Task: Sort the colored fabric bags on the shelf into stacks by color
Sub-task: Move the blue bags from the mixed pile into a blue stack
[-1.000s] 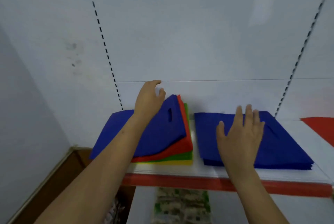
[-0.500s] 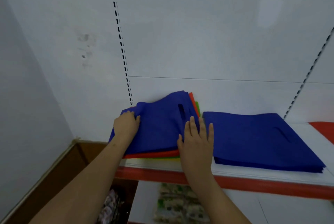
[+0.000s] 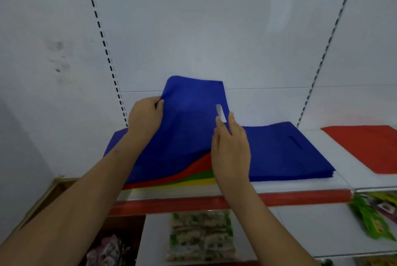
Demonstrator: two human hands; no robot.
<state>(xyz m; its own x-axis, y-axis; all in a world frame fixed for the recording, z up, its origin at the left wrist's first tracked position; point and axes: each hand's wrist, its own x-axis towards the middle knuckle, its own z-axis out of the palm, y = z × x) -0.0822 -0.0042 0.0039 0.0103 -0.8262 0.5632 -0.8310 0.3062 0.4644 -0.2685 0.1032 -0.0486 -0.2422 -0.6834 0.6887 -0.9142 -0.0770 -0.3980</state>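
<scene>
A blue fabric bag with a cut-out handle is lifted off the mixed pile, its far end raised. My left hand grips its left edge. My right hand holds its right edge near the handle slot, fingers mostly straight. Under it lie a red bag, a green bag and a yellow bag, their edges showing. To the right sits a stack of blue bags. A red bag stack lies at the far right.
The white shelf has a red front strip. Slotted uprights run up the white back wall. Below are packaged goods, green packets at right and a brown box at left.
Both hands have taken the top blue bag by its sides and raised it off the mixed pile; the red, green and yellow edges beneath now show more.
</scene>
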